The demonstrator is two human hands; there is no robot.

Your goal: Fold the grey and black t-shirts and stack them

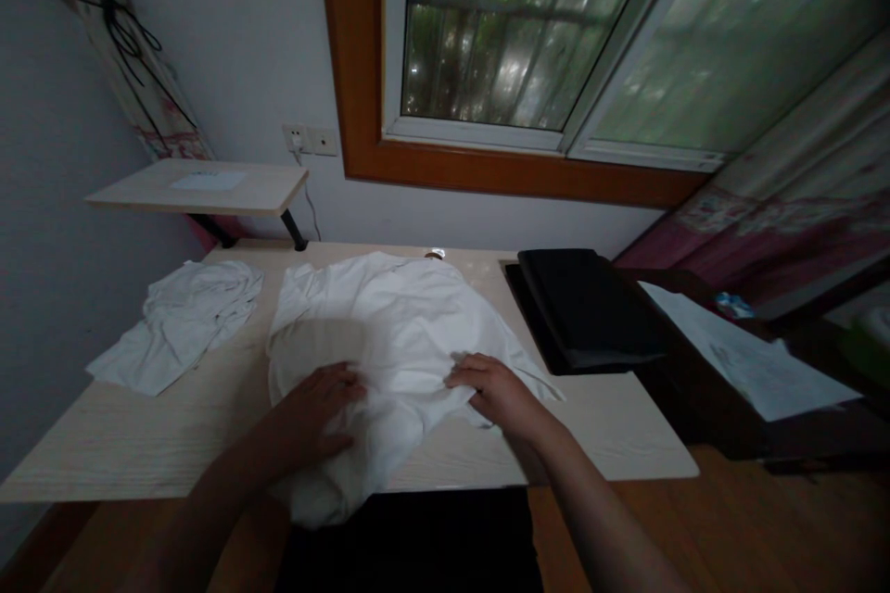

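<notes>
A crumpled white garment [410,315] is spread over the middle of the desk, and part of it hangs past the front edge. Its exact kind is not clear. My left hand [324,408] is over the garment's left side, slightly blurred, with the thumb apart from the fingers. My right hand [497,394] has its fingers bent onto the garment's right side and pinches a fold near the lower edge. The right thumb is mostly hidden. Another crumpled white cloth [184,320] lies on the left of the desk, apart from both hands.
The pale wooden desk [125,445] carries a small raised shelf [257,195] with a paper at the back left. A black folder [584,306] lies at the right. Beyond it, a white sheet [751,352] rests on a dark surface. A window stands behind.
</notes>
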